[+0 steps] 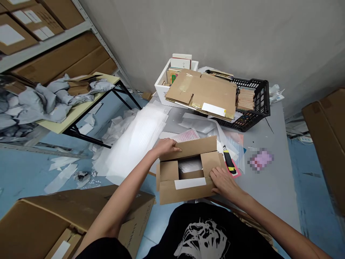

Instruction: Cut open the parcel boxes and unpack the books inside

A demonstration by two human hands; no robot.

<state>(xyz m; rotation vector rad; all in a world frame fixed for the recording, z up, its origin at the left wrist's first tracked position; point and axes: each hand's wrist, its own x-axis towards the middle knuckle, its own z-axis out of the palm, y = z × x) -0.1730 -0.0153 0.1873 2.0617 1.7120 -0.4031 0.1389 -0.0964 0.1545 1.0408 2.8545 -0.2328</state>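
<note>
Grey-topped work table point(269, 190) in a storeroom, blue-painted floor point(27, 172) to either side. Closest to the camera, a black T-shirt point(201, 239) with a white print across the chest, and low on the left a large cardboard carton point(81, 212) with its flaps open. Just ahead, at the table's near edge, an open cardboard mailer box point(185, 176), a white label point(190, 183) on its front panel and a whitish wrapped item point(190, 166) inside. Left hand point(165, 148) on the top edge of the box's rear flap, fingers close together and curled over the cardboard. Right hand point(225, 183) at the box's right side, fingers slightly fanned against the flap, thumb out of sight, any firm grip impossible to tell. Just beside the right hand, a yellow-and-black utility knife point(229, 160) lying partly on a pink card point(234, 171). Left of the box, a pile of white foam sheets point(132, 140) across the table edge, with white scraps on the floor below. Farther off, a flattened cardboard mailer point(202, 93) leaning over a white foam box point(172, 84) of books and a black plastic crate point(253, 104). Beyond, a folding table point(81, 111) heaped with grey mailer bags point(54, 100), metal shelving point(45, 39) stacked with brown cartons, and a grey wall point(242, 36).
</note>
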